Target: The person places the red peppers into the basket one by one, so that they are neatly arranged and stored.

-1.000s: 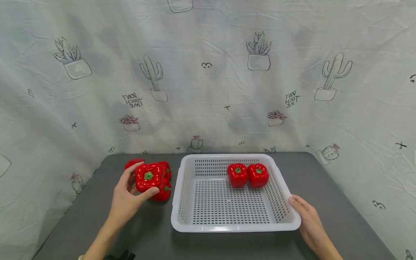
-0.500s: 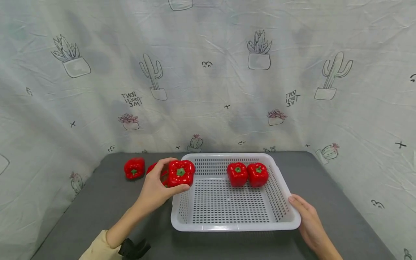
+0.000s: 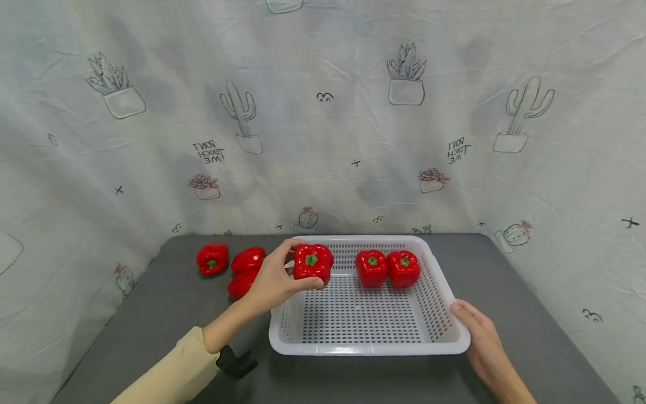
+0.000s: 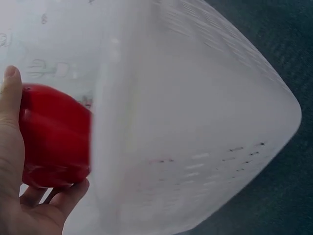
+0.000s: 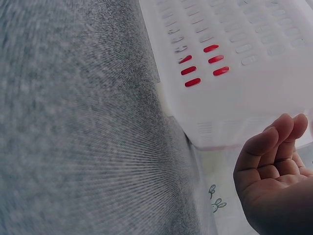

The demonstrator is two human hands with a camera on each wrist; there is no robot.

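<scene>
My left hand (image 3: 275, 285) holds a red bell pepper (image 3: 313, 262) between thumb and fingers, over the left part of a white perforated plastic basket (image 3: 370, 350). The green stem of this pepper faces me in the head view. In the left wrist view the pepper (image 4: 56, 137) appears beside the basket's wall (image 4: 195, 117). Two more red bell peppers (image 3: 372, 268) stand side by side in the basket's back right part. My right hand (image 3: 487, 342) grips the basket's right rim near its front corner, thumb on the rim and curled fingers underneath.
Left of the basket, several red bell peppers (image 3: 212, 258) lie on the grey table (image 3: 151, 314); one is partly behind my left hand. A black wrist strap (image 3: 236, 363) is on my left arm. A curtain (image 3: 323, 129) with cactus drawings hangs behind.
My left hand has carried its pepper rightward, from above the other loose peppers to over the basket's left side. My right hand stays on the rim, and the basket has hardly moved.
</scene>
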